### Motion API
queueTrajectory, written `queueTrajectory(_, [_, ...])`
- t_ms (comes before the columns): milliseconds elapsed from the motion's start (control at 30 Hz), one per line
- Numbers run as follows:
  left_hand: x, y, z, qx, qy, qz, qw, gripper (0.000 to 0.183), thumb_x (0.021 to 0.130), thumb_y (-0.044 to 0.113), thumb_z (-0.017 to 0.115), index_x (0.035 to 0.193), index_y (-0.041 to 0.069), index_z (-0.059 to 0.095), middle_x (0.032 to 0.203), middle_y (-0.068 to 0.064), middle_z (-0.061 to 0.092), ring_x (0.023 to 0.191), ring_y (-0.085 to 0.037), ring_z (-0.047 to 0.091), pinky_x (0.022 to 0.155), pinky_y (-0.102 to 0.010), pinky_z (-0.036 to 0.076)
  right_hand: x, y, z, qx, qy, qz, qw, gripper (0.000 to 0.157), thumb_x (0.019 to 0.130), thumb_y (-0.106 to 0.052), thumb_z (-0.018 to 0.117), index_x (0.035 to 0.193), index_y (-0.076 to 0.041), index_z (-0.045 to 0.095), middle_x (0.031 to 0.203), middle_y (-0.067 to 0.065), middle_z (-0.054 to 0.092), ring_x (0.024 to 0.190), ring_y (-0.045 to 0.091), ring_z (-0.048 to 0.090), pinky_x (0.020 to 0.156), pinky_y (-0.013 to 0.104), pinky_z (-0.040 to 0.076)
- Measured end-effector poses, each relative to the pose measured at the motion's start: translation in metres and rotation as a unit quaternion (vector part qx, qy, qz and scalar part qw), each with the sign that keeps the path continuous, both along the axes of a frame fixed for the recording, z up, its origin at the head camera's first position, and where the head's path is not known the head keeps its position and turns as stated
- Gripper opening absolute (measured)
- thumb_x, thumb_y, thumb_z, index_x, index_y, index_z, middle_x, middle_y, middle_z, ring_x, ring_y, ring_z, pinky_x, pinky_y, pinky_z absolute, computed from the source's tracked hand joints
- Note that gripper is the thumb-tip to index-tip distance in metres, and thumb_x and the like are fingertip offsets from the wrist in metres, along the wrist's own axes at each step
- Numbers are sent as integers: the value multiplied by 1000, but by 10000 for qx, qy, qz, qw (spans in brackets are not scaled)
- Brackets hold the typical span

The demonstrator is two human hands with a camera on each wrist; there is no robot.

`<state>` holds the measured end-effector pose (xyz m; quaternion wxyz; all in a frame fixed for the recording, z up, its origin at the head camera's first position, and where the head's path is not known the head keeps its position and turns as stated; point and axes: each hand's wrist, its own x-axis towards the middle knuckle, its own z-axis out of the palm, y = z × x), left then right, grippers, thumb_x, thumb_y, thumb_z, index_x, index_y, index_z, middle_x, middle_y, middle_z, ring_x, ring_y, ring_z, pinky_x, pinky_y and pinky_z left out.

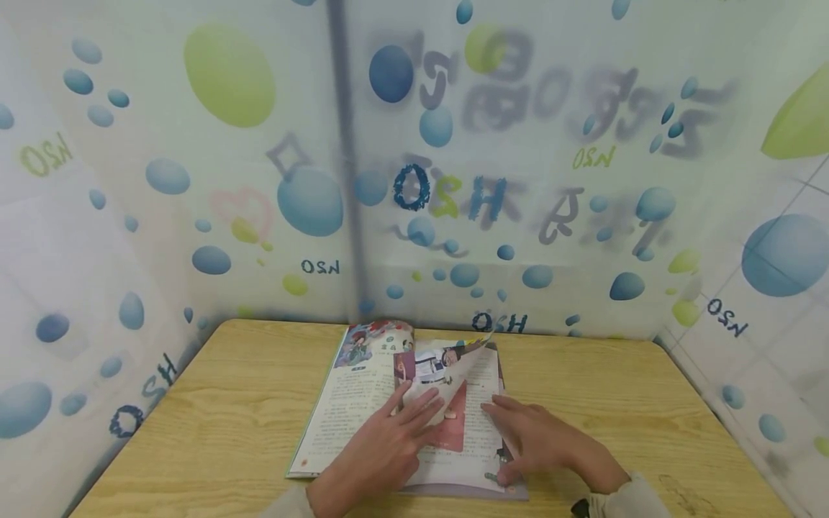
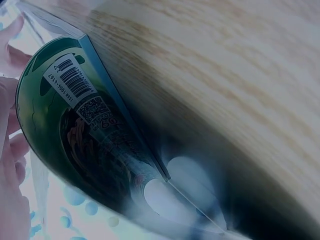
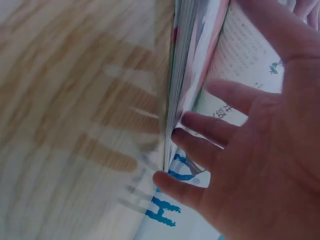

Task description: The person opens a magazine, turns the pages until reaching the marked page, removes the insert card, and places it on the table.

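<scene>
Bubble-print screens wall my counter; both hands lie flat and apart on the book, left hand pressing a curling page, right hand pinning the right side.

An open magazine lies on the table, both hands resting on its pages.

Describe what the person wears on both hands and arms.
Both hands are bare: the left hand and the right hand show no gloves or rings. Pale beige sleeve cuffs cover both wrists at the frame's bottom edge. A small dark object sits by the right cuff; what it is cannot be told.
</scene>
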<state>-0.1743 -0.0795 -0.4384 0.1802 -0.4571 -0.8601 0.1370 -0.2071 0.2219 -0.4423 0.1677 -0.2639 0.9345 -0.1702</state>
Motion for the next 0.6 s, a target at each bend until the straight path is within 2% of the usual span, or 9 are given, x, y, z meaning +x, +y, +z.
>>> queueTrajectory(100, [-1,-1,0,215,-35,20,9998,47,88,35,66,134,24,65,151,-3,48,147,-25,30,118,-55,20,1,0,0,66,-147,73,9998,101,66,-67,80,148,-17,48,157,15,35,144,39,32,107,67,30])
queueTrajectory(300, [-1,-4,-1,503,-1,176,9986,40,85,34,66,124,25,71,146,-5,54,144,-27,37,113,-63,25,1,-2,-1,144,45,142,9998,100,64,-67,80,145,-16,52,155,17,39,142,38,35,108,65,32])
queueTrajectory(467, [-1,-5,-1,502,-95,500,9974,32,86,34,66,114,21,75,142,-3,57,143,-27,39,109,-68,26,2,-3,-2,129,39,62,9999,100,63,-67,81,145,-15,53,154,17,40,141,41,36,107,65,33])
queueTrajectory(600, [-2,-8,0,400,-247,833,9954,35,88,38,66,117,20,73,141,-3,59,141,-27,41,106,-70,30,1,-2,-3,106,24,16,9999,100,63,-66,82,145,-16,53,154,16,40,141,41,36,107,65,33])
